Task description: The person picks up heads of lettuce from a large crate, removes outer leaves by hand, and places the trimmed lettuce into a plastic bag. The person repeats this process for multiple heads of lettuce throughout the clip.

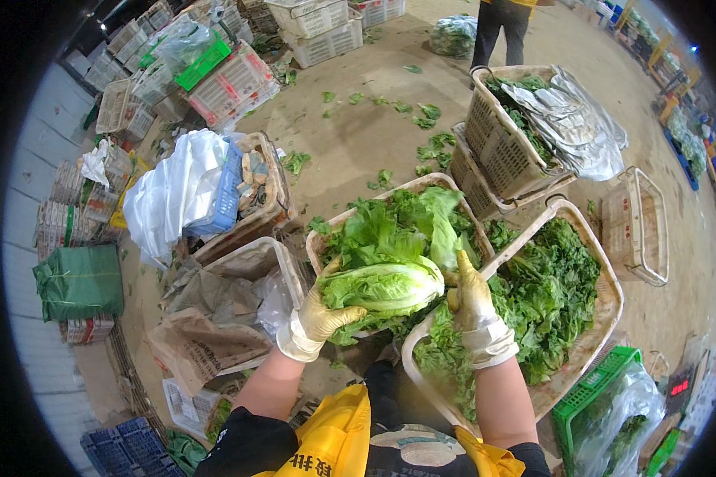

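A head of leafy lettuce (388, 286) lies on its side over a basket, its pale base towards the right. My left hand (325, 310), in a yellowish glove, grips its leafy end. At the base end is my right hand (471, 286), gloved too, with its fingers at a loose, partly blurred leaf (443, 220); whether they grip it I cannot tell. Beneath lies a plastic basket (317, 238) heaped with green leaves. Close to my right forearm stands a larger basket (611, 298) full of loose leaves.
Stacked crates (507, 143) with greens and a silvery sheet stand ahead right. On the left are a blue crate (221, 197) under white plastic and an open bin (286, 262) with sacks. A green crate (596, 375) is at lower right. Leaves litter the floor; a person (504, 30) stands beyond.
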Tool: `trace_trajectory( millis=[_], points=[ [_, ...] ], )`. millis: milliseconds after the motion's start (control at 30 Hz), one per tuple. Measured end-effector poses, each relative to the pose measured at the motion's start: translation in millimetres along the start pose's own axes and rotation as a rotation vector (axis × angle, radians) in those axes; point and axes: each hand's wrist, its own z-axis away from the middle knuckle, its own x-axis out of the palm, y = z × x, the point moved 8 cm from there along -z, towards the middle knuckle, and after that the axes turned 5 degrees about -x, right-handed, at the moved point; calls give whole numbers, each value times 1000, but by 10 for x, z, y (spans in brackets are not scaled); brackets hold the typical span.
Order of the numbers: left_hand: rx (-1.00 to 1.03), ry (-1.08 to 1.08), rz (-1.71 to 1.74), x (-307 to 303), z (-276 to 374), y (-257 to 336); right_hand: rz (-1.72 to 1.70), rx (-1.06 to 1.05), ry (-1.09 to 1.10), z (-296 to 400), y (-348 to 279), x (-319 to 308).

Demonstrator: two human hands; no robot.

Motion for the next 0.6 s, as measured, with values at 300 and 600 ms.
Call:
trace_trajectory(
  millis=[300, 600],
  points=[
    [148, 366, -116, -194, -155, 189, 89, -338, -266, 244, -233, 227],
    [-304, 140, 369, 300, -363, -584, 471, -697, -347, 368, -144, 305]
  ],
)
